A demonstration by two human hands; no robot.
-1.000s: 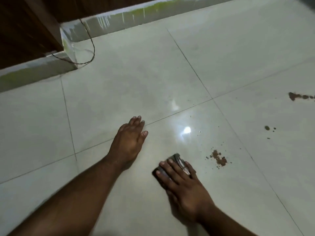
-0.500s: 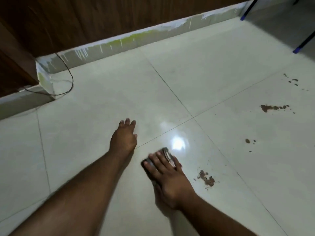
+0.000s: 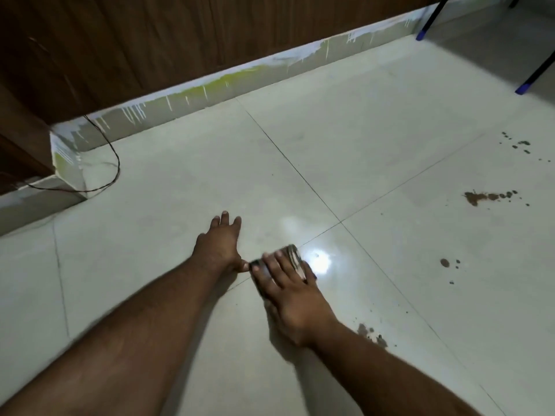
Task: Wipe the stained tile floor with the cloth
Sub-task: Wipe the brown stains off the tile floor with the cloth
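My right hand (image 3: 288, 289) lies flat with spread fingers on a small grey folded cloth (image 3: 293, 257), pressing it onto the pale glossy tile floor (image 3: 375, 139). The cloth is mostly hidden under the fingers. My left hand (image 3: 220, 244) rests flat on the floor just left of it, its thumb almost touching the cloth. A brown stain (image 3: 371, 333) lies close to my right wrist. A larger brown smear (image 3: 480, 197), a small blot (image 3: 444, 262) and scattered dark specks (image 3: 521, 145) mark the tile to the right.
A wood-panelled wall with a paint-streaked skirting (image 3: 210, 88) runs along the back. A thin black cable (image 3: 115, 163) loops on the floor by the wall's corner. Two dark legs with blue feet (image 3: 420, 34) (image 3: 522, 88) stand at the upper right.
My right hand has slid the cloth left and away from the near brown stain, ending beside my left thumb. The view has tilted up, showing more wall and stains.
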